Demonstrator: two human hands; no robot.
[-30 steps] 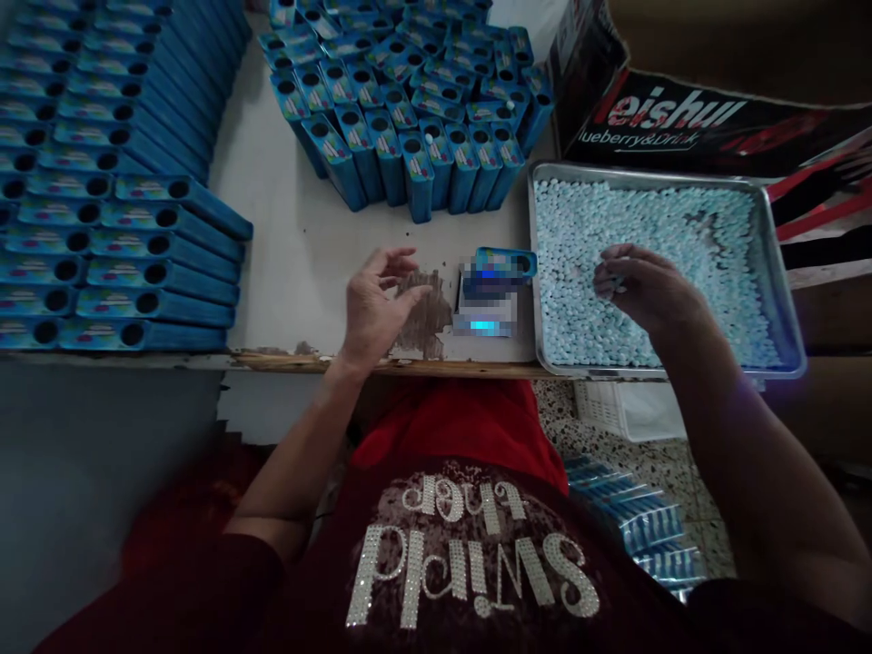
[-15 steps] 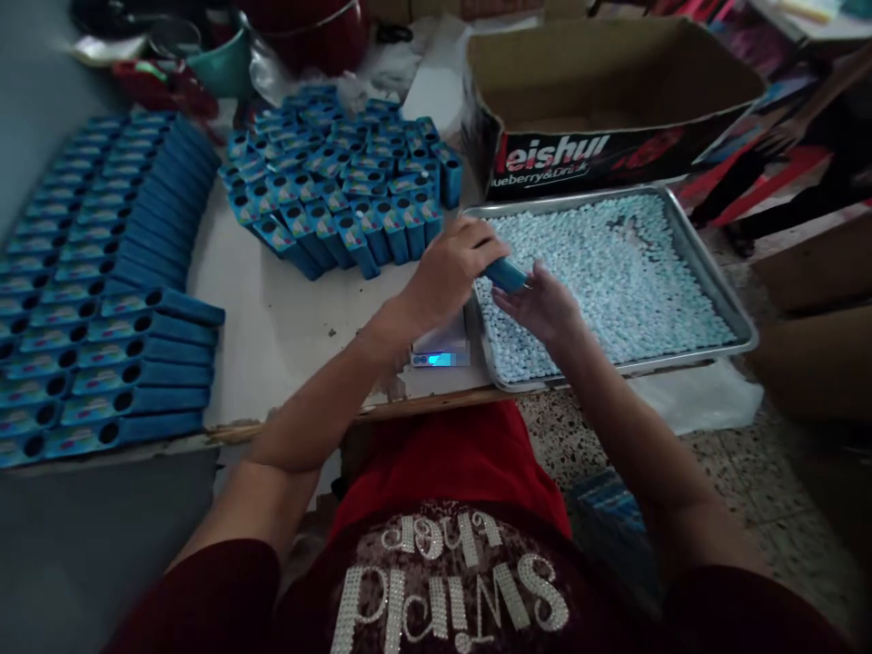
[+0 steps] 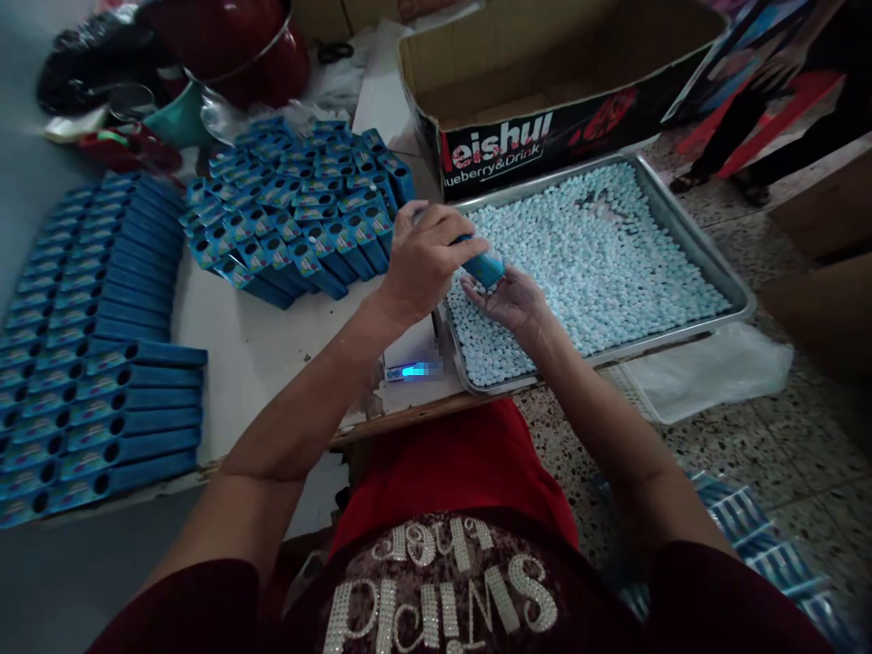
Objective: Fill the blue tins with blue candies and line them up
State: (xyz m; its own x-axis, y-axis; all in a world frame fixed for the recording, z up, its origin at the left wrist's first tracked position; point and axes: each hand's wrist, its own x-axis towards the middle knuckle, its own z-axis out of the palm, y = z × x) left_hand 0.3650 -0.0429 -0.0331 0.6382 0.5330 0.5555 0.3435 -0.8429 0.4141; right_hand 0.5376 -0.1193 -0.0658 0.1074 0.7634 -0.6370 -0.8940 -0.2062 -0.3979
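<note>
My left hand (image 3: 429,259) is closed round a small blue box (image 3: 485,269) and holds it tilted, its lower end pointing down to the right. Under that end is my right hand (image 3: 512,298), palm up, fingers apart and slightly curled; whether the fingertips touch the box I cannot tell. Both hands are over the left part of a metal tray (image 3: 739,304) spread with pale blue and white pellets (image 3: 572,263). Left of the tray lies a small flat device with a lit blue display (image 3: 412,371), partly under my left forearm.
Many blue boxes with round holes stand bunched (image 3: 292,209) at the back, and more lie in rows (image 3: 102,363) at the left. A large cardboard box (image 3: 531,136) is behind the tray. A plastic bag (image 3: 722,368) hangs below the tray's front edge. Another person's hand (image 3: 780,68) shows far right.
The view has shifted, so the table things appear further left. My left hand still holds the blue box, now tilted more steeply over my right palm.
</note>
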